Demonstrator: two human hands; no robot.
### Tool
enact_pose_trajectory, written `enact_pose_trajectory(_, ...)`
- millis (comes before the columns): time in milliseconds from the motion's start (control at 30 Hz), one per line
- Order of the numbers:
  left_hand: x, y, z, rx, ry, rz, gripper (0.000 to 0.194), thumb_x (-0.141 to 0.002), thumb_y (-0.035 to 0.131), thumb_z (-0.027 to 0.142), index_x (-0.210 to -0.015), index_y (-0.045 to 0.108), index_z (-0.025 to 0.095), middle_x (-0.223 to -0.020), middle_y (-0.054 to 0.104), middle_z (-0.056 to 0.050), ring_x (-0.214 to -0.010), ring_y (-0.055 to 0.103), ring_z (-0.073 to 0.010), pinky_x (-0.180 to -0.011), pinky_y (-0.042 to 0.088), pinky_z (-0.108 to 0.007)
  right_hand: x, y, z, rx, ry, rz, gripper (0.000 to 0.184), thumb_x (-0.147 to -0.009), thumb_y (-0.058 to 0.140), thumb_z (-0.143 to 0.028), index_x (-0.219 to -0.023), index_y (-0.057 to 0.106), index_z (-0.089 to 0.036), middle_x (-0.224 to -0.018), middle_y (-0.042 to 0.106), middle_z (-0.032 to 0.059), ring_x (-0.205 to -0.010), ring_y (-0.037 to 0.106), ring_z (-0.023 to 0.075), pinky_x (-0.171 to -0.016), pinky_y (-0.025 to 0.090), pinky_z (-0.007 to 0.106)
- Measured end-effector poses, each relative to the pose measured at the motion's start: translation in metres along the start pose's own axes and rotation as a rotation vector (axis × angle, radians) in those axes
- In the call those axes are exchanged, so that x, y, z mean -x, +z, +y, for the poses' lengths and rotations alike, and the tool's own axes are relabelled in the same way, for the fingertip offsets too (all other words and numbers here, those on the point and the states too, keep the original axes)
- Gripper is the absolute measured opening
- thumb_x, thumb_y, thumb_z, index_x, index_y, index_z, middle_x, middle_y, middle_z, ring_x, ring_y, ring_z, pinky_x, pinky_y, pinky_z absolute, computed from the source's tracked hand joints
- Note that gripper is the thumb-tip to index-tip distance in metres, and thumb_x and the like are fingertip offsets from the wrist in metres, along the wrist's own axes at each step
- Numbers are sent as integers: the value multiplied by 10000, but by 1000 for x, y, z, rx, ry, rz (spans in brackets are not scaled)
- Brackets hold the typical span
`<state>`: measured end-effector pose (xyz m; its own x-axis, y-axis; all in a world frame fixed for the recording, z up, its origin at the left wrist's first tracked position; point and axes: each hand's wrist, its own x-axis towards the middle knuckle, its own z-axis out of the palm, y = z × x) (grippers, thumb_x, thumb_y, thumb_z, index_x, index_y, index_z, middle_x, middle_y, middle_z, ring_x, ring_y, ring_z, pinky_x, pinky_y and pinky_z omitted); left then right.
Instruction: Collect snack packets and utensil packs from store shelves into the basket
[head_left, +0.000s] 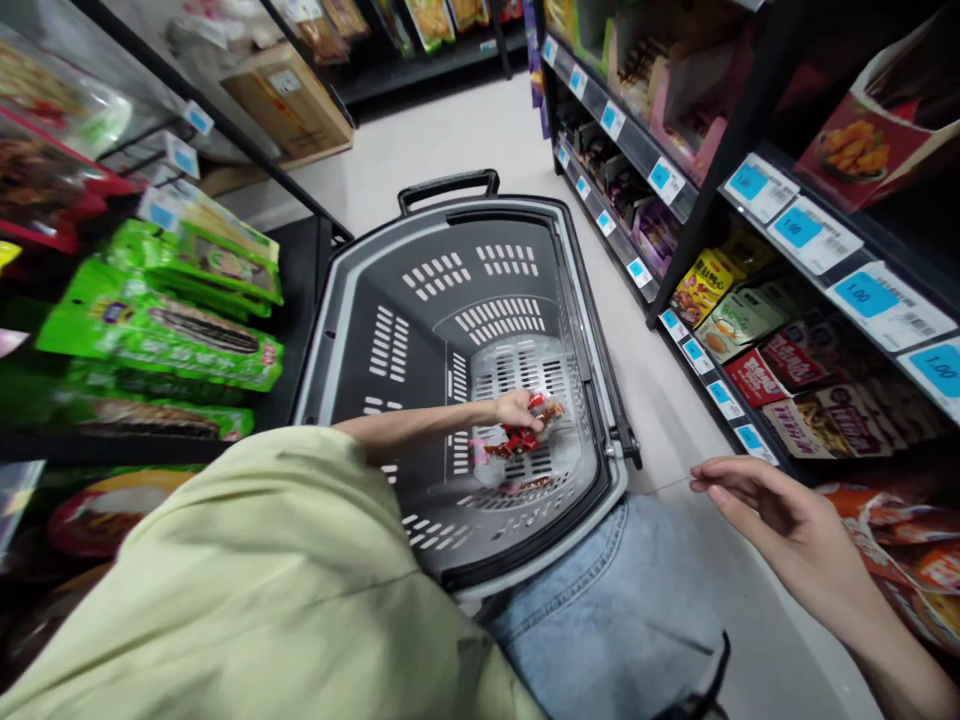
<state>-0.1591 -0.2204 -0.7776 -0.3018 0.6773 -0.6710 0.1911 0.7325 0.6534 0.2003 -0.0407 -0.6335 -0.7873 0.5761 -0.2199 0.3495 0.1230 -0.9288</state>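
A grey shopping basket (337, 300) stands on the aisle floor in front of me. My left hand (516, 408) reaches deep into it, fingers closed on a red snack packet (541, 407) near the bottom. More red packets (511, 445) lie on the basket floor just under that hand. My right hand (757, 500) hovers outside the basket to the right, beside the lower shelf, fingers loosely spread and holding nothing.
Shelves line both sides of the narrow aisle: green snack bags (161, 330) on the left, mixed packets (757, 340) and blue price tags (866, 295) on the right. A cardboard box (289, 95) sits at the far end. The basket's handle (448, 187) points away.
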Motion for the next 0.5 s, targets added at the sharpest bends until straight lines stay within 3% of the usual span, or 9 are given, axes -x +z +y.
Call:
enact_pose_trajectory(67,6,-25,22,42,54,64,231,-550,791,227,-740,704,129,-645,688,-5,-621,621,-150,-620,507,-234,0,0,-2,-18,-4,19,313,-887,726,-519,-1040,756,-248,-1078,762,74,-978,740,216,-911,609,311)
enact_pose_trajectory(167,32,-62,64,262,160,272,290,-572,799,219,-831,709,126,-749,730,-26,-684,665,-162,-678,549,-252,0,0,-6,-80,-20,73,320,-877,739,-520,-1028,752,-238,-1045,766,76,-956,747,211,-883,615,295)
enact_pose_trajectory(267,70,-80,116,556,276,447,360,-561,844,210,-877,689,137,-809,742,-29,-688,685,-162,-676,572,-260,1,2,-13,-173,-48,128,334,-872,744,-520,-1029,740,-225,-1025,767,86,-922,759,211,-841,624,285)
enact_pose_trajectory(367,104,-65,171,773,442,471,394,-553,857,234,-891,675,144,-792,726,-7,-653,673,-145,-659,580,-254,4,3,-25,-252,-108,191,323,-876,744,-501,-1022,726,-214,-1001,765,90,-870,764,205,-791,628,279)
enact_pose_trajectory(500,121,-7,240,879,557,281,418,-547,875,260,-894,677,138,-774,723,-4,-639,675,-146,-649,586,-254,14,3,-42,-307,-194,252,301,-892,737,-465,-1071,702,-226,-1037,752,78,-864,751,185,-757,611,264)
